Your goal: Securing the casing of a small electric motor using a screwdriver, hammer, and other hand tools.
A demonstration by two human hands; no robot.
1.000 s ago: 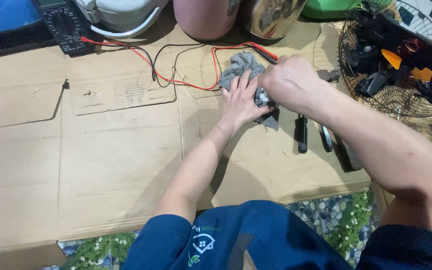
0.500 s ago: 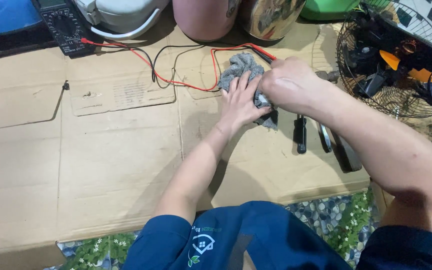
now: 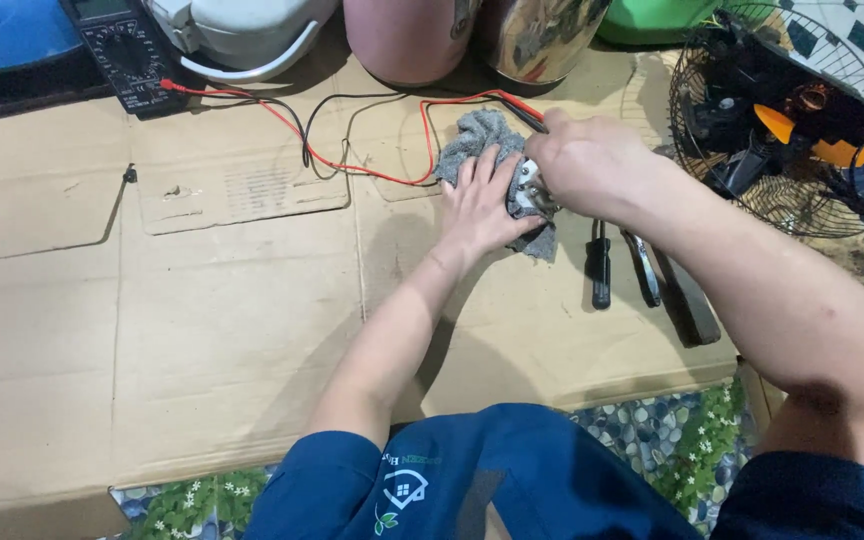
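A small metal part (image 3: 527, 192) with a silvery, studded face sits on a grey rag (image 3: 487, 150) toward the far right of the cardboard sheet (image 3: 202, 330) that covers the floor. The right hand (image 3: 592, 165) is clenched around the part from the right and covers most of it, so its shape cannot be told. The left hand (image 3: 482, 205) lies flat and released, fingers spread, pressing the rag down just left of the part and touching it. The rag bunches up beyond the fingers and a corner of it pokes out on the near side under both hands. Red and black wires (image 3: 352, 130) loop across the cardboard from a black meter (image 3: 122, 50) at the far left to the far edge of the rag, where a probe tip (image 3: 527, 112) rests beside the right hand. Just right of the hands, under the right forearm, lie a black-handled screwdriver (image 3: 599, 265), pliers (image 3: 642, 265) and a dark flat tool (image 3: 687, 300), side by side. Along the far edge stand a white appliance (image 3: 237, 30), a pink pot (image 3: 407, 35) and a shiny metal pot (image 3: 542, 35). At the far right a wire fan guard (image 3: 782, 200) holds dark parts, an orange piece and a copper coil. A pebble-and-flower patterned mat (image 3: 652, 440) shows near the knees.
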